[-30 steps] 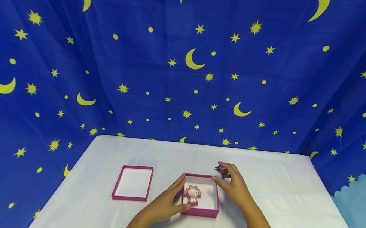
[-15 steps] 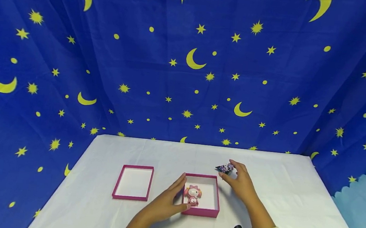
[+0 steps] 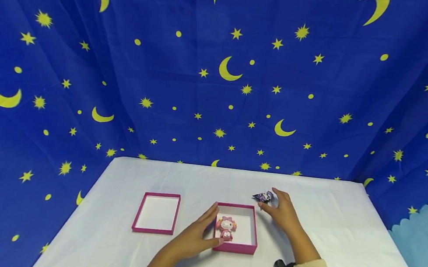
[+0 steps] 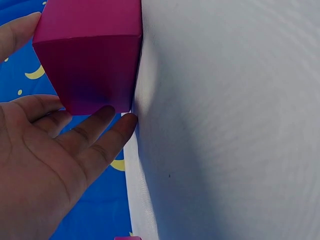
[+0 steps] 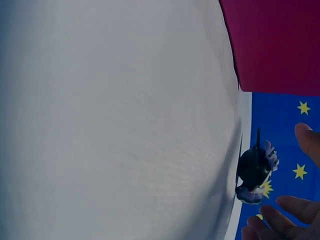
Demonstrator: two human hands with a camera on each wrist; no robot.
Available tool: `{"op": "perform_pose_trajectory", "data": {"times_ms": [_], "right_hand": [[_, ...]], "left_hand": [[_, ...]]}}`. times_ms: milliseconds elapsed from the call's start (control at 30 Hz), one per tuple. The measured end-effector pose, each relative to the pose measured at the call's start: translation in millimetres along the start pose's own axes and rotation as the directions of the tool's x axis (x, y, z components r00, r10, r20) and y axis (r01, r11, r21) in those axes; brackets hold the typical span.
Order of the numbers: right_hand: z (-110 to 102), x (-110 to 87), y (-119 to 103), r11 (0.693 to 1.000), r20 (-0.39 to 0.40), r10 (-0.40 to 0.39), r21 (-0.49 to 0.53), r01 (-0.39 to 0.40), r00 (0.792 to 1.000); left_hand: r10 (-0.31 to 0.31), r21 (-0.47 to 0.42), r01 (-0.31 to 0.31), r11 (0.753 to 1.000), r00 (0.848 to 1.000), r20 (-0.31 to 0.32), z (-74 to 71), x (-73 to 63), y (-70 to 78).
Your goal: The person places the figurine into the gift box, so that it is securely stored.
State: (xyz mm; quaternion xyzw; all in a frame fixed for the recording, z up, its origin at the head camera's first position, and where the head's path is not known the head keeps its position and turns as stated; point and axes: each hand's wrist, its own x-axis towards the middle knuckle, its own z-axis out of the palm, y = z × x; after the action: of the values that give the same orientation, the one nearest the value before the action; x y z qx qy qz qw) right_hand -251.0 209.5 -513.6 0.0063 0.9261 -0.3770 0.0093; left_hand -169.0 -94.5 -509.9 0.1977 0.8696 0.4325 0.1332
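A magenta square box stands on the table with its white inside facing up. Inside it, towards the left, lies a pink figurine with a bow. My left hand rests along the box's left side, thumb at the near rim; the left wrist view shows its fairly straight fingers against the box wall. Beyond the box's far right corner, a dark purple-and-black figurine lies on the table. Beside it is my right hand, thumb and fingers spread, a gap showing in the right wrist view.
The matching shallow lid lies to the left of the box, its white inside up. White cloth covers the table. A blue curtain with yellow moons and stars hangs behind and at the sides.
A second ago my right hand held the dark figurine near the box's far right corner. Its fingers have parted and drawn slightly right, leaving the figurine on the table. The left hand stays put.
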Motion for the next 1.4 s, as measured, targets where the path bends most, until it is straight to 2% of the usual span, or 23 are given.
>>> {"op": "perform_pose_trajectory", "data": {"times_ms": [233, 433, 767, 967, 1167, 1400], "right_hand": [[1.7, 8.4, 5.5, 0.999, 0.036, 0.039, -0.021, -0.038, 0.999], [2.4, 14.6, 7.9, 0.998, 0.053, 0.041, -0.056, -0.038, 0.998], [3.5, 17.3, 10.1, 0.998, 0.032, -0.001, -0.069, 0.004, 0.999], [3.5, 16.4, 9.6, 0.997, 0.028, -0.01, -0.07, 0.012, 1.0], [2.8, 14.4, 8.7, 0.999, 0.037, 0.004, -0.044, -0.002, 0.999], [-0.9, 11.6, 9.6, 0.999, 0.053, 0.036, 0.036, -0.038, 0.998]], "left_hand": [[0.004, -0.005, -0.005, 1.0, 1.0, -0.004, -0.3, 0.2, 0.2], [0.004, 0.0, -0.004, 1.0, 1.0, -0.001, -0.5, 0.7, -0.2], [0.01, -0.003, -0.01, 1.0, 1.0, -0.006, -1.2, -0.2, 0.4], [-0.011, -0.002, 0.011, 1.0, 1.0, -0.003, -0.4, 0.2, -0.2], [-0.018, -0.002, 0.018, 1.0, 1.0, -0.002, -0.1, 0.2, -1.3], [-0.017, -0.001, 0.017, 1.0, 1.0, -0.002, -0.1, -0.1, -2.0]]}}
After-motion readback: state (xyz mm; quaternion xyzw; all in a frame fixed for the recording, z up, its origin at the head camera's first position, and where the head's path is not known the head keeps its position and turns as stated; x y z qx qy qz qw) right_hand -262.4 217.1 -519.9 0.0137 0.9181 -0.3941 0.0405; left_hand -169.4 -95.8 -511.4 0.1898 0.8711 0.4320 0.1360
